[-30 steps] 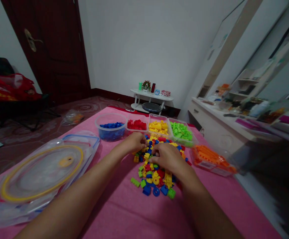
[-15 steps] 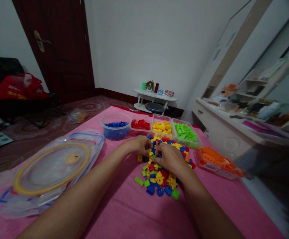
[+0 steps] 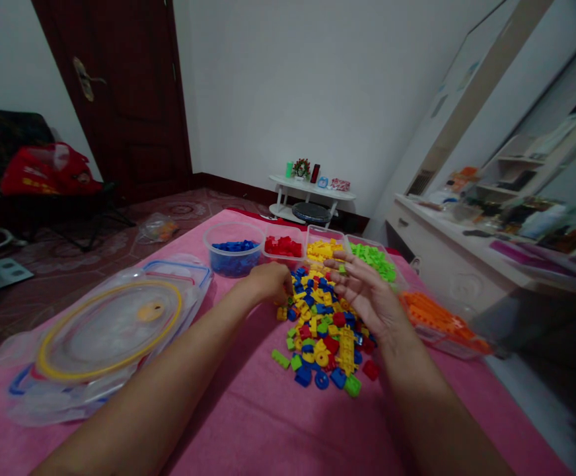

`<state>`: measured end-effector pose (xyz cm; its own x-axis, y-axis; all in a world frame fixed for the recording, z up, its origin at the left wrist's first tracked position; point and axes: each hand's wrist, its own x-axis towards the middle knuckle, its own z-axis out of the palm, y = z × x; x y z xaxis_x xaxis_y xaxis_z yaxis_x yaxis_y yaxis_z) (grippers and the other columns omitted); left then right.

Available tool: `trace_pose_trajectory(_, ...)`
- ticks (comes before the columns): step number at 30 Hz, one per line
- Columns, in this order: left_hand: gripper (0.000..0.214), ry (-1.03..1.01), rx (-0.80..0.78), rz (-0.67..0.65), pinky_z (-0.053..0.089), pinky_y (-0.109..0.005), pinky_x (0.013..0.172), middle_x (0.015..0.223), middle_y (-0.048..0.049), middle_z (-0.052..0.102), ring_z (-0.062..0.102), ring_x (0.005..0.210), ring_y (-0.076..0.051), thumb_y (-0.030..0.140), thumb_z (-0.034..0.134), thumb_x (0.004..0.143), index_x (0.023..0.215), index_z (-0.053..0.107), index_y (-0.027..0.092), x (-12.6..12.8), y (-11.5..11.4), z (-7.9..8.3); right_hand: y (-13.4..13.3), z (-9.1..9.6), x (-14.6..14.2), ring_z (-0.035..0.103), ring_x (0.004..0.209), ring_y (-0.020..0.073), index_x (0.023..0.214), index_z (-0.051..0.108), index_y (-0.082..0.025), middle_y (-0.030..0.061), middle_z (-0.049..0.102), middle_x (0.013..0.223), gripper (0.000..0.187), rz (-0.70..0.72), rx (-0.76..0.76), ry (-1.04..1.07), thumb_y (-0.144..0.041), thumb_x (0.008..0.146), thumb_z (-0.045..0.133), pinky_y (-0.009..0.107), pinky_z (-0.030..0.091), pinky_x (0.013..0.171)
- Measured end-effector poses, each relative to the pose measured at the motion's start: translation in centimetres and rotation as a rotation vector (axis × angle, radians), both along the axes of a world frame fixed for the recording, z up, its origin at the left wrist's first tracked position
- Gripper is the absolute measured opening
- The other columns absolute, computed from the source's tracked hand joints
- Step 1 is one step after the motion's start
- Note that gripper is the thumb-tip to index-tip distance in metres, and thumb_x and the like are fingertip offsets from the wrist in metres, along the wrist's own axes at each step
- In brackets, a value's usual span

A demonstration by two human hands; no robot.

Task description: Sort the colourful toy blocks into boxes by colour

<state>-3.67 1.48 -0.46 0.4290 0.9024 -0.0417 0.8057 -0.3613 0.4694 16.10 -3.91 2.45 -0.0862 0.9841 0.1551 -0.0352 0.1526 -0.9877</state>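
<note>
A mixed pile of small toy building bricks (image 3: 320, 324) in red, yellow, blue and green lies on the pink cloth. At the pile's left edge is my left hand (image 3: 269, 283), its fingers curled down; whatever they hold is hidden. My right hand (image 3: 370, 291) is raised over the pile's right side, palm turned left and fingers partly stretched. A small green brick (image 3: 342, 269) shows between its fingers. Beyond it stand a box of yellow bricks (image 3: 324, 249) and a box of green bricks (image 3: 374, 260).
A round tub of blue bricks (image 3: 233, 258) and a box of red bricks (image 3: 284, 247) stand behind the pile. On the right is a box of orange pieces (image 3: 439, 317). Stacked clear lids (image 3: 114, 330) lie left on the pink cloth (image 3: 248, 410). A white dresser (image 3: 431, 231) borders the right.
My right hand has lifted from the pile and moved right and up towards the boxes, its fingers opening out, with a green brick. My left hand has shifted slightly left.
</note>
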Motion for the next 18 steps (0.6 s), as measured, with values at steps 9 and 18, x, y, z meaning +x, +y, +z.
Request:
trace_pose_trajectory(9, 0.019, 0.215, 0.065, 0.015, 0.046, -0.038, 0.074, 0.083, -0.0129, 0.068, 0.062, 0.081, -0.030, 0.015, 0.071, 0.054, 0.072, 0.073, 0.019, 1.8, -1.4, 0.4, -0.5, -0.9, 0.4, 0.057, 0.060, 0.0152, 0.067, 0.071, -0.023, 0.0000, 0.065, 0.067, 0.013, 0.115, 0.102, -1.195, -0.014, 0.060, 0.066, 0.025, 0.039, 0.055)
trace_pose_trajectory(18, 0.014, 0.252, 0.084, 0.014, 0.046, -0.032, 0.067, 0.081, -0.0147, 0.067, 0.063, 0.077, -0.027, 0.014, 0.064, 0.062, 0.074, 0.072, 0.016, 2.1, -2.1, 0.8, -0.6, -2.2, -0.2, 0.058, 0.068, 0.0180, 0.079, 0.073, -0.030, 0.0006, 0.066, 0.073, 0.026, 0.108, 0.157, -1.462, -0.015, 0.058, 0.069, 0.025, 0.032, 0.055)
